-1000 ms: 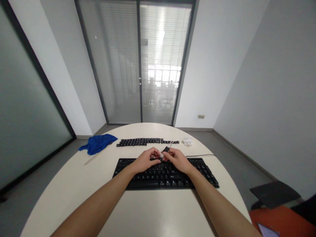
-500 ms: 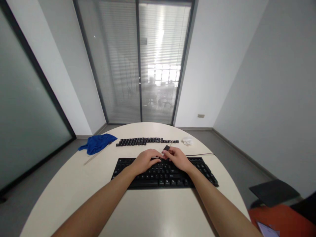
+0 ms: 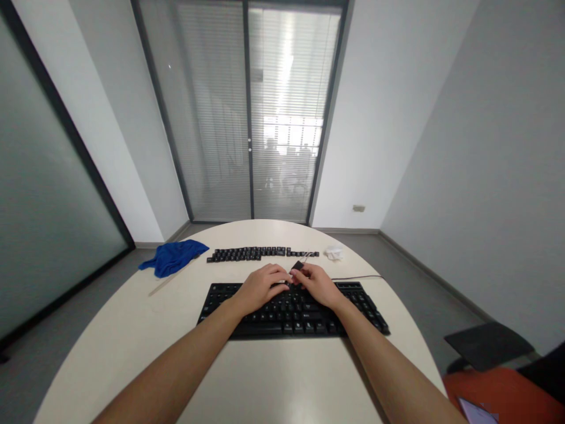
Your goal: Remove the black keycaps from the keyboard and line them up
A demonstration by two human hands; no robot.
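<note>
A black keyboard lies on the round white table, and both my hands rest on its upper middle rows. My left hand has its fingers curled down and pressed together at the keys; what is under the fingertips is hidden. My right hand is closed on a small black tool whose top sticks up just past the keyboard's far edge. The fingertips of both hands almost touch. Behind the keyboard lie rows of loose black keycaps.
A blue cloth and a thin stick lie at the left rear of the table. A crumpled white tissue and the keyboard cable are at the right rear. An orange chair with a black armrest stands on the right.
Both hands have dropped from just above the keyboard onto its keys. The small pale piece pinched between them a second ago is no longer visible.
</note>
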